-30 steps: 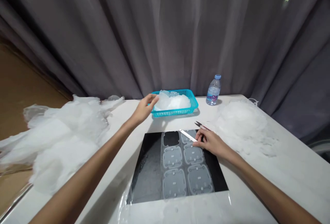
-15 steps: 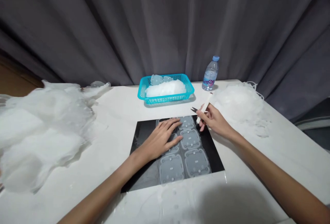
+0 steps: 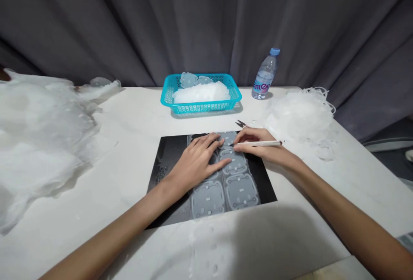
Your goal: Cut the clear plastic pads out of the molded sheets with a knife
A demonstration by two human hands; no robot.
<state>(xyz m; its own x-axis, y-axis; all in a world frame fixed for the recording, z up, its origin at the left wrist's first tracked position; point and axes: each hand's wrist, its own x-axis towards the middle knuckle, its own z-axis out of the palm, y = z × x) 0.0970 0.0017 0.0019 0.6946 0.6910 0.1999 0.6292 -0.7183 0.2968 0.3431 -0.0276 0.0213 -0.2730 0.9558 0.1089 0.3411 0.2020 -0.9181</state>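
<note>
My left hand (image 3: 196,159) lies flat with fingers spread on a translucent plastic sheet (image 3: 242,190) moulded in rounded squares. The sheet rests over a black mat (image 3: 266,189) and runs past its front edge. Pinched in my right hand (image 3: 258,136) is a slim white pen-like tool (image 3: 269,143), held nearly level. Its dark tip points left at a square near the sheet's far end; I cannot tell whether it touches. Just behind that hand lie small snips (image 3: 241,124), blades apart and handles mostly hidden.
At the back stands a turquoise basket (image 3: 200,109) with white translucent pieces inside. A water bottle (image 3: 263,80) is right of it. A large heap of translucent plastic sheets (image 3: 41,138) covers the table's left side; a smaller pile of trimmings (image 3: 300,114) lies at the right.
My right hand has moved left and lowered the white tool from upright to nearly level, its tip now over the sheet. The view has shifted slightly; my left hand stays on the sheet.
</note>
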